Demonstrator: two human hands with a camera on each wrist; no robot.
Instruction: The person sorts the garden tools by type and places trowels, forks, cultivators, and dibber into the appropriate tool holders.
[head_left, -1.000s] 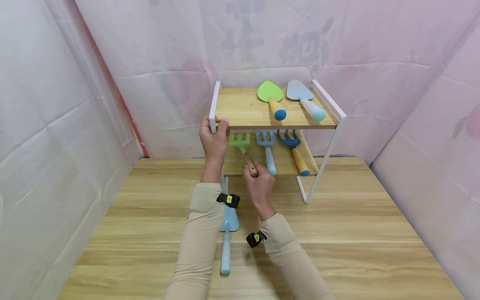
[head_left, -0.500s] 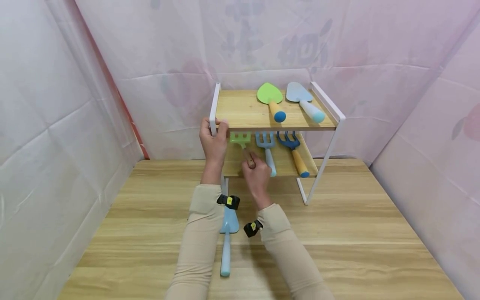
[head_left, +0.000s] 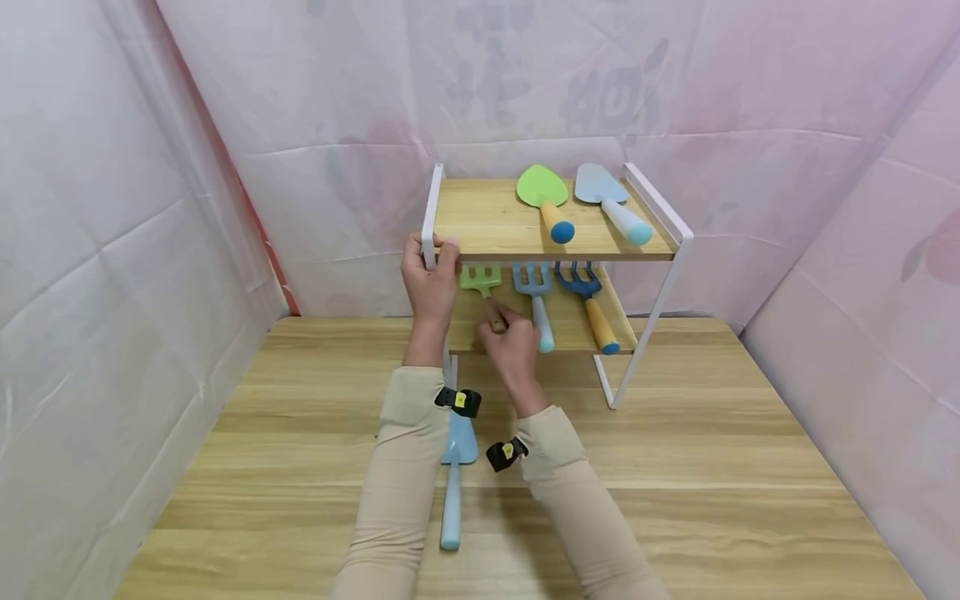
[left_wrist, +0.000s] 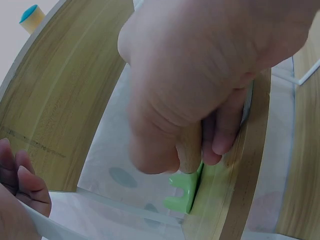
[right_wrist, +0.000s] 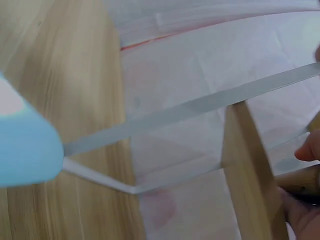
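Note:
My left hand [head_left: 429, 287] grips the front left corner of a two-tier shelf rack [head_left: 480, 217], thumb at the upper board's edge and fingers around the white post. Lower down, my right hand [head_left: 513, 346] pinches the wooden handle of a green hand rake [head_left: 480, 278]. The rake's head lies over the lower board at its left, tines toward the back; the left wrist view shows the green head [left_wrist: 182, 194] at the board. To its right lie a light blue hand rake [head_left: 532, 285] and a dark blue hand rake [head_left: 581, 285] with a yellow handle.
On the upper board rest a green trowel [head_left: 542, 186] and a pale blue trowel [head_left: 600, 183]. A light blue trowel [head_left: 452, 500] lies on the wooden table [head_left: 720, 467], partly under my left forearm. Pale cloth [head_left: 337, 208] hangs behind and at both sides.
My right hand has moved slightly forward with the green hand rake, its handle now farther in over the lower board. My left hand keeps its grip on the rack.

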